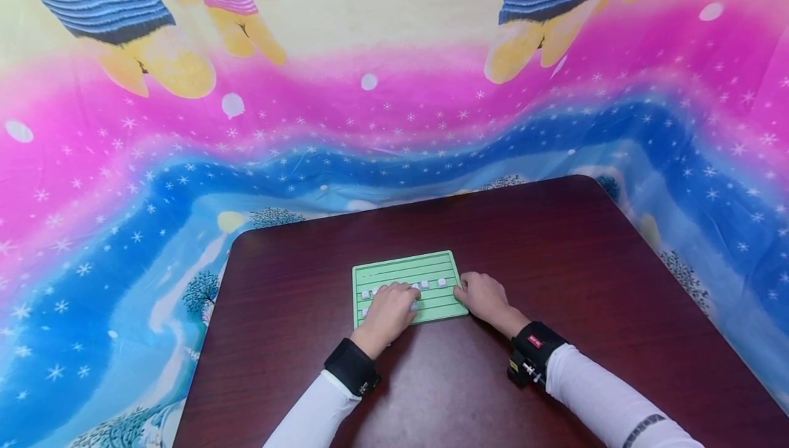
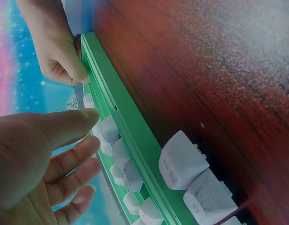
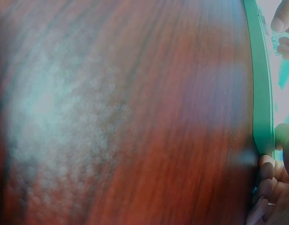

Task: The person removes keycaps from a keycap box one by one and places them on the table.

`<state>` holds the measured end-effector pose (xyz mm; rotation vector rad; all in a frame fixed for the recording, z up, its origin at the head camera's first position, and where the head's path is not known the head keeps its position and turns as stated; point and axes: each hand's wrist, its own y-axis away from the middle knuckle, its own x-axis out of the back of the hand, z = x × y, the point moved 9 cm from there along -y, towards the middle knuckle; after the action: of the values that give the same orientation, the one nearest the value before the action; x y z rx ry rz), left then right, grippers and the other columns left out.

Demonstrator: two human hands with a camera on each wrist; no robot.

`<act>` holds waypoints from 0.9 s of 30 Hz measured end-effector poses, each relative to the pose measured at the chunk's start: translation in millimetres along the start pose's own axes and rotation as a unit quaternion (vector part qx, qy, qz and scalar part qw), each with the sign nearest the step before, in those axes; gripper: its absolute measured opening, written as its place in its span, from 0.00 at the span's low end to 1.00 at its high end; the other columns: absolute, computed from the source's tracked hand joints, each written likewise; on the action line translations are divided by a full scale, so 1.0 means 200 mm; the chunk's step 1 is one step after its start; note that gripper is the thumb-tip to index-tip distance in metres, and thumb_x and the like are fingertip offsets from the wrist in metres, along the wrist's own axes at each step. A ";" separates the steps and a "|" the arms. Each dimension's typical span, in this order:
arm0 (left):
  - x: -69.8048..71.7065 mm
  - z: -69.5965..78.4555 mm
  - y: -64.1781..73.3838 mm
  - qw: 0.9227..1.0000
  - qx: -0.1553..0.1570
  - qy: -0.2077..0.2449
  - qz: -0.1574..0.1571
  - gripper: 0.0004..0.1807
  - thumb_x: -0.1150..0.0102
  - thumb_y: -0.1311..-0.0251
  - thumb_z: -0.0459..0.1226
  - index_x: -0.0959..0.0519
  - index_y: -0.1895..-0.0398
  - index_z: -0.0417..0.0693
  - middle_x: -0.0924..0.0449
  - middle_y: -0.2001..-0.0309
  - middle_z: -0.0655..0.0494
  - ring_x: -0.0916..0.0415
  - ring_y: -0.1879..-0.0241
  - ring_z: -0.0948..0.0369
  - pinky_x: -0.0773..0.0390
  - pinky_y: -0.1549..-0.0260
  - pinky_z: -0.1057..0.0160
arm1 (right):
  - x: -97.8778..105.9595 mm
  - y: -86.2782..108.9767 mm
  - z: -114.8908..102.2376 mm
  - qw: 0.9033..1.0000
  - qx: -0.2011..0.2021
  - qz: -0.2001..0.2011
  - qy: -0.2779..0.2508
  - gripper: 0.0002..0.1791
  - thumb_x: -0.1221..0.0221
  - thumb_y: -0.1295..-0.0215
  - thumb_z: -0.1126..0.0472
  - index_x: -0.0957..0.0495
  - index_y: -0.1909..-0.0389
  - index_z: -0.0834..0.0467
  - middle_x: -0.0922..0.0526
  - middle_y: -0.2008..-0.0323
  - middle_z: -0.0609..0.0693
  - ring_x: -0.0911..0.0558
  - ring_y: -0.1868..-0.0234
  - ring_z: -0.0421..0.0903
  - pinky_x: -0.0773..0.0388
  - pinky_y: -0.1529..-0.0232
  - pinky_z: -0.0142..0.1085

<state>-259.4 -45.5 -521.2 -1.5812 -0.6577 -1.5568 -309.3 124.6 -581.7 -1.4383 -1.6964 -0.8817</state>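
A light-green ridged tray (image 1: 403, 271) lies on the table with small white blocks (image 1: 441, 283) along its grooves. My right hand (image 1: 485, 297) grips the tray's right end, its thumb on the rim and its fingers curled against the outside. Above the tray's left half is my left hand (image 1: 388, 311), covering some blocks. In the left wrist view, its thumb (image 2: 79, 124) points at a row of blocks (image 2: 121, 152), with the other fingers bent. Its index fingertip is hidden, so I cannot tell if it pinches a block.
Outside the tray's near side, more white blocks (image 2: 182, 161) with small printed marks sit on the dark red-brown table (image 1: 296, 283). A patterned cloth (image 1: 370, 126) hangs behind the table. Black bands with small cameras (image 1: 536, 352) circle both wrists.
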 end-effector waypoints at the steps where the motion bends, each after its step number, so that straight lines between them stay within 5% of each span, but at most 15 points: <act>1: 0.00 0.00 0.00 1.000 0.001 -0.002 -0.001 0.12 0.26 0.46 0.41 0.15 0.59 0.54 0.14 0.62 0.60 0.17 0.59 0.58 0.22 0.62 0.58 | 0.00 0.00 0.00 1.000 -0.001 0.000 0.000 0.23 0.42 0.34 0.54 0.41 0.85 0.51 0.42 0.87 0.42 0.42 0.84 0.41 0.51 0.80 0.34; 27: -0.05 -0.02 -0.02 1.000 0.007 -0.004 -0.005 0.07 0.34 0.45 0.32 0.15 0.66 0.54 0.15 0.67 0.60 0.19 0.65 0.59 0.24 0.68 0.61 | 0.01 0.00 0.00 1.000 0.012 0.010 0.000 0.24 0.42 0.33 0.54 0.42 0.86 0.50 0.44 0.87 0.42 0.45 0.85 0.40 0.53 0.81 0.33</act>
<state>-265.2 -45.5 -530.3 -1.5765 -0.6800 -1.5519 -309.0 124.8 -580.3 -1.4360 -1.6851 -0.8476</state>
